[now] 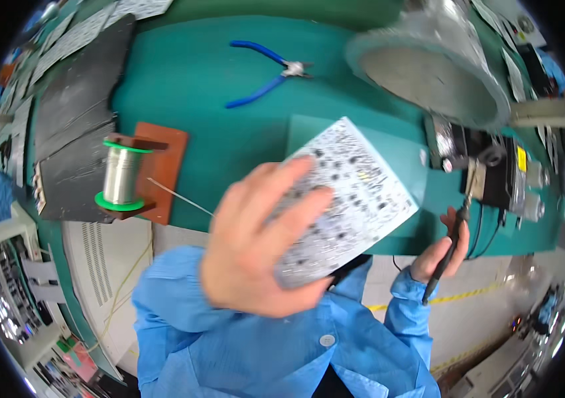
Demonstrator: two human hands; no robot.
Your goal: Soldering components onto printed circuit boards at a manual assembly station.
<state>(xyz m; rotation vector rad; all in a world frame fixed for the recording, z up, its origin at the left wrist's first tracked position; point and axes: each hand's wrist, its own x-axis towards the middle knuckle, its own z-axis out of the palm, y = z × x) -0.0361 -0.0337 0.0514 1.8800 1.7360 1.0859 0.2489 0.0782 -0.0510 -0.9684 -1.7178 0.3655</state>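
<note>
My left hand grips a white printed circuit board, thumb at its near edge and fingers spread over its speckled face. The board is tilted, raised above the green mat near my chest. In my right hand is a soldering iron with a dark handle, pointing away from me. Its metal end overlaps the soldering station on the right; I cannot tell whether they touch. A thin solder wire runs from the spool toward my left hand and disappears behind it.
Blue-handled cutters lie spread at the back of the green mat. A wide fume extraction hood hangs at back right, above a black soldering station. The spool's brown stand is beside a black sheet.
</note>
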